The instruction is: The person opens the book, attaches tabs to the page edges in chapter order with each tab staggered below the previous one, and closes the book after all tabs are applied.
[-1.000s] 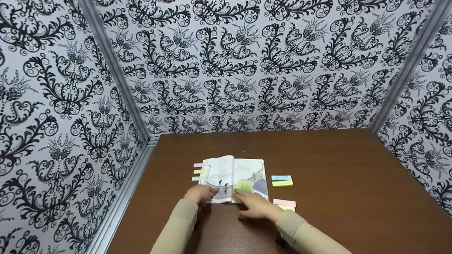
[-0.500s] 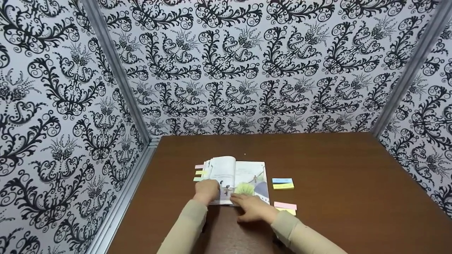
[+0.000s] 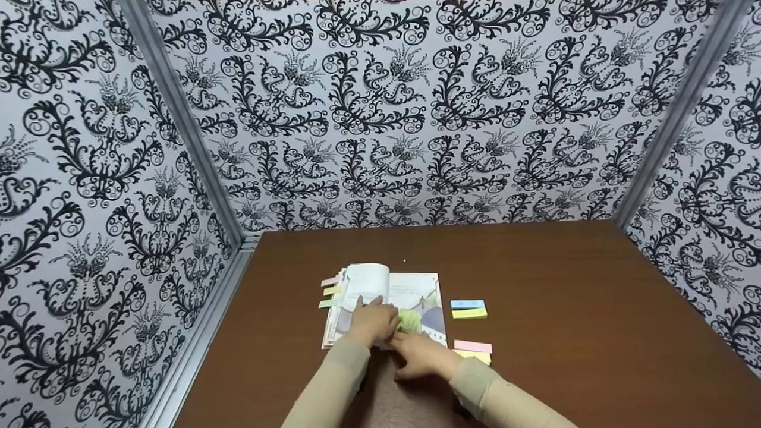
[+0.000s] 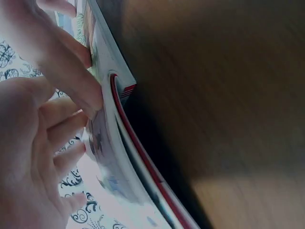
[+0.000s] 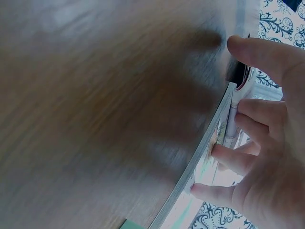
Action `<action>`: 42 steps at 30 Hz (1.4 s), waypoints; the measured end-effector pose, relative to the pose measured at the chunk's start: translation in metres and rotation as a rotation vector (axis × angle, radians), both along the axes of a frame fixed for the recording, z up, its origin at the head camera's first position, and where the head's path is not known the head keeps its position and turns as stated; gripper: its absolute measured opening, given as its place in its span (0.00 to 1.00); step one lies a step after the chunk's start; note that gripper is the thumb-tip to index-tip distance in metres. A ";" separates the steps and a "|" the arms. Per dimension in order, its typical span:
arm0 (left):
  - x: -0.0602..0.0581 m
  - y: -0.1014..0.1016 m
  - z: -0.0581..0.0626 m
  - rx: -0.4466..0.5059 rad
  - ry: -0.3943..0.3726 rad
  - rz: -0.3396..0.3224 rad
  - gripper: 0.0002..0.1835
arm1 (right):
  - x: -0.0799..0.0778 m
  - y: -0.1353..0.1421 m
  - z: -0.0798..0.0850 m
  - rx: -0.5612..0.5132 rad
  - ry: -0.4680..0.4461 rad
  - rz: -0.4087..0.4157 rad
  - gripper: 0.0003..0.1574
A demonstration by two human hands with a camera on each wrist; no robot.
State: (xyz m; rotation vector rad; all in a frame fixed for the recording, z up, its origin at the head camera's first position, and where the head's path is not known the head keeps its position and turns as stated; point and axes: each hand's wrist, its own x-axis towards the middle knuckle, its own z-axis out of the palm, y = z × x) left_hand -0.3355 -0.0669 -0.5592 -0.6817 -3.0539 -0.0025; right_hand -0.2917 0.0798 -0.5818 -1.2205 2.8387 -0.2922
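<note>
An illustrated picture book [image 3: 367, 279] lies open on the brown table, its left pages arching up toward the spine. Pink, yellow and green sticky tabs [image 3: 331, 290] jut from its left edge. My left hand [image 3: 373, 321] rests with extended fingers on the lower left page beside the spine; the left wrist view shows its thumb [image 4: 90, 98] on the paper near the fold. Just right of the spine, my right hand [image 3: 422, 355] lays its spread fingertips on the lower right page. In the right wrist view its thumb [image 5: 250, 50] stays off the page, past the book's bottom edge.
Right of the book are a blue sticky pad [image 3: 467, 304] and a yellow one [image 3: 469, 313]. A pink pad [image 3: 473, 346] and a pale yellow pad [image 3: 480, 356] sit nearer, close to the right wrist. Patterned walls [image 3: 380, 119] enclose the brown table [image 3: 553, 285].
My left hand has slid from the book's lower left side across the left page to the spine, its fingers now extended. The right hand has stayed almost in place.
</note>
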 end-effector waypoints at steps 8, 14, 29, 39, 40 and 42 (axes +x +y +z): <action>0.004 -0.010 -0.004 -0.027 -0.046 0.024 0.24 | 0.007 -0.002 0.000 0.002 -0.122 -0.080 0.58; 0.007 -0.013 -0.011 0.044 -0.119 0.067 0.29 | 0.008 -0.004 0.002 -0.021 -0.145 -0.111 0.59; 0.016 -0.001 -0.017 0.206 -0.141 0.164 0.28 | 0.007 -0.003 0.001 -0.035 -0.184 -0.126 0.56; 0.011 0.007 -0.017 0.283 -0.066 0.211 0.24 | -0.004 0.011 0.007 -0.055 -0.112 -0.202 0.48; 0.010 0.005 -0.016 0.302 -0.050 0.213 0.23 | -0.005 0.011 0.007 -0.057 -0.109 -0.191 0.47; 0.006 0.001 -0.012 0.319 -0.024 0.211 0.22 | -0.007 0.012 0.007 -0.062 -0.097 -0.166 0.45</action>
